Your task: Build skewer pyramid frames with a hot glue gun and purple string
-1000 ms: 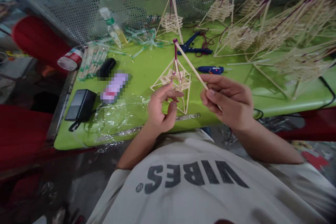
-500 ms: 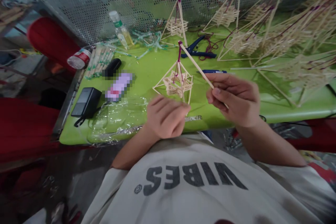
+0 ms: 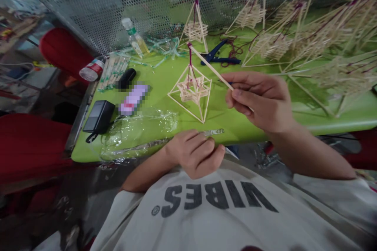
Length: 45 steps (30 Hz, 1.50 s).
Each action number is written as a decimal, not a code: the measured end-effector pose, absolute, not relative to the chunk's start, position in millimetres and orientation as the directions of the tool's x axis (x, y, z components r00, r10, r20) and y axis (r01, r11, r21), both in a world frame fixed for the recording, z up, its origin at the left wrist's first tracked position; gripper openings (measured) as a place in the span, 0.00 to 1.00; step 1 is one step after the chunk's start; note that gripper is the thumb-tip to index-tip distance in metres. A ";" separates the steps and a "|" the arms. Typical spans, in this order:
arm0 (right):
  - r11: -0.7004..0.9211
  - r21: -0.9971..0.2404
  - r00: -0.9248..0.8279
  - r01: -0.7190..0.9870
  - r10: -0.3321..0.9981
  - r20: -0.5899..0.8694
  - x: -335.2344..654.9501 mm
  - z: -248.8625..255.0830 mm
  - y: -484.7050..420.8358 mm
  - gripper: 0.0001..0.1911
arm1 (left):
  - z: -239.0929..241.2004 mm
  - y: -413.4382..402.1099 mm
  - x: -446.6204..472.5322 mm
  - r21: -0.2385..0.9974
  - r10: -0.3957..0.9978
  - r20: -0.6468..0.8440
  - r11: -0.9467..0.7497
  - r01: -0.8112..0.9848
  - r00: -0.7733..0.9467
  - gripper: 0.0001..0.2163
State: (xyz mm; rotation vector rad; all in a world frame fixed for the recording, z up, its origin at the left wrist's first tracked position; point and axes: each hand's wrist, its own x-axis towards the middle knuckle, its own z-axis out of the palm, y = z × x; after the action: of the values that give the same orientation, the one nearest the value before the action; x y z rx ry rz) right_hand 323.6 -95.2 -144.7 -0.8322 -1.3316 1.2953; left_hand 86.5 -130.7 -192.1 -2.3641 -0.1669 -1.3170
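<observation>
My right hand (image 3: 260,104) pinches the lower end of a thin wooden stick (image 3: 211,68), which slants up to the left. From the stick's tip a purple string (image 3: 190,58) runs down to a small pyramid frame of bamboo sticks (image 3: 180,102). Inside that frame sits a star-shaped stack of short sticks (image 3: 193,91). Whether the frame's base touches the table, I cannot tell. My left hand (image 3: 197,153) is curled closed at the table's front edge, before my shirt, with nothing visible in it.
Several similar stick pyramids (image 3: 250,15) crowd the green table (image 3: 159,80) at the back and right. Blue cutters (image 3: 216,55) lie behind the hanging frame. Bottles (image 3: 135,39), a stick bundle (image 3: 113,71), a black box (image 3: 98,115) and clear plastic wrap (image 3: 141,129) are leftward.
My left hand has moved from beside the pyramid down toward my chest. My right hand has shifted slightly left and up with the stick, and the pyramid's lower corner now shows.
</observation>
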 end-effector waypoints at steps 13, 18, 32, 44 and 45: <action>0.210 -0.963 -0.205 -0.168 0.948 0.243 334.6 -152.7 -89.7 0.19 | -150.9 -166.3 30.3 -0.080 0.139 0.719 -0.957 0.280 0.681 0.04; 0.337 -0.939 -0.286 0.075 0.909 0.304 348.6 -142.6 -74.9 0.18 | -115.3 -111.6 -10.5 -0.033 0.248 0.684 -0.929 0.369 0.686 0.02; 0.518 -0.808 -0.384 0.282 0.832 0.400 398.2 -169.3 -8.5 0.18 | -169.4 -13.0 23.8 0.870 0.925 0.378 -0.364 0.332 0.023 0.07; 0.709 -0.594 -0.511 0.380 0.696 0.505 377.2 -175.2 -9.4 0.06 | -135.1 -104.0 -53.0 0.196 0.740 0.409 -0.643 0.740 0.534 0.06; 0.716 -0.576 -0.526 0.395 0.690 0.497 376.8 -177.1 -10.3 0.07 | -138.4 -104.3 -57.3 0.177 0.751 0.379 -0.632 0.755 0.540 0.07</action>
State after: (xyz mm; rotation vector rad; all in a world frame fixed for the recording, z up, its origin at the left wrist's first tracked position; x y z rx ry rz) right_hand 376.8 -10.3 -177.1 -0.8192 -2.1834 0.5160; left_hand -57.3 -104.3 -138.4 -2.7503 -1.3449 -0.6716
